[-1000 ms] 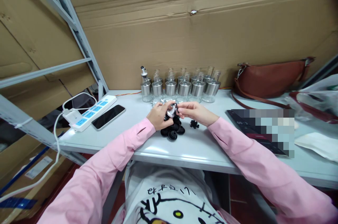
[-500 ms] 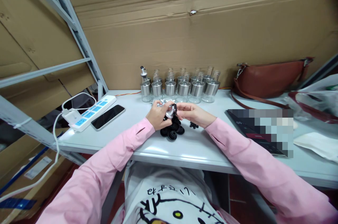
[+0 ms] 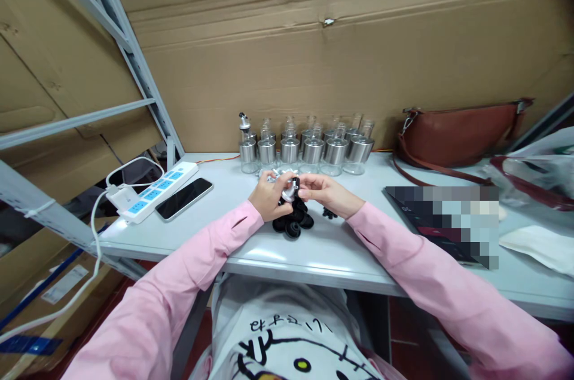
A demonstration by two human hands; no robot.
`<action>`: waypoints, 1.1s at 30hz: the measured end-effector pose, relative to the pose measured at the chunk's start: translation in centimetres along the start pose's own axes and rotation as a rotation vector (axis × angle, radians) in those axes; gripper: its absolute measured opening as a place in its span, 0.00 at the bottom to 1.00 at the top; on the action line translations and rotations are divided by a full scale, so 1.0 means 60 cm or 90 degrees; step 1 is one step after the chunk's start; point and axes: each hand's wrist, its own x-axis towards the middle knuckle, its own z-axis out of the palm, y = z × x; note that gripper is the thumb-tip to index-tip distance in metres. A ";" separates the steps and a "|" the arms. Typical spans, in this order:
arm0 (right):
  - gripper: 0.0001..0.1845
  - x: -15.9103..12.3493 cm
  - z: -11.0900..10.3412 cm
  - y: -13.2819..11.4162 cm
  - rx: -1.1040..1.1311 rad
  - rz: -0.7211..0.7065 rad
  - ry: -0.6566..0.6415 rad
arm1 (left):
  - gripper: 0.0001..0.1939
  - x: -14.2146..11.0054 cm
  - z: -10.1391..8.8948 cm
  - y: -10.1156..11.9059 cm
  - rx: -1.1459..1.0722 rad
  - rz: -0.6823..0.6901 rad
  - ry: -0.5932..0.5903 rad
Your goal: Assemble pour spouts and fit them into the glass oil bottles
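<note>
My left hand [image 3: 265, 197] is closed around a silver pourer cap [image 3: 288, 193], its open round base facing me. At the cap's right side, my right hand [image 3: 329, 193] pinches a small black flap [image 3: 296, 183], which touches the cap. Whether the flap is fixed to it I cannot tell. Under the hands lies a pile of black ribbed stoppers [image 3: 293, 229]. A cluster of small black pieces [image 3: 330, 213] rests below my right wrist, partly covered. More silver caps [image 3: 278, 173] show behind my left fingers, mostly hidden.
Behind the hands stand several steel-banded glass bottles [image 3: 313, 152], the leftmost front one topped by a pourer [image 3: 244, 123]. On the left are a power strip [image 3: 161, 192] and a phone [image 3: 185, 199]. A tablet-like screen [image 3: 417, 213] and brown bag [image 3: 457, 136] lie right.
My right hand has shifted slightly left, bringing the black flap from beside the silver cap against it. My left hand keeps its hold with little movement.
</note>
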 end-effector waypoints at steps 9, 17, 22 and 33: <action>0.19 0.002 0.006 -0.001 -0.028 -0.021 0.002 | 0.35 -0.003 0.002 0.002 -0.012 0.012 0.048; 0.19 -0.003 0.004 -0.009 -0.034 -0.016 -0.008 | 0.32 -0.001 0.002 0.000 -0.004 0.016 0.068; 0.18 -0.005 0.001 -0.015 -0.010 -0.005 -0.020 | 0.30 0.000 0.001 -0.002 0.033 0.004 0.057; 0.14 -0.003 -0.004 -0.020 0.152 -0.018 0.084 | 0.30 0.006 0.001 0.004 -0.059 -0.005 0.160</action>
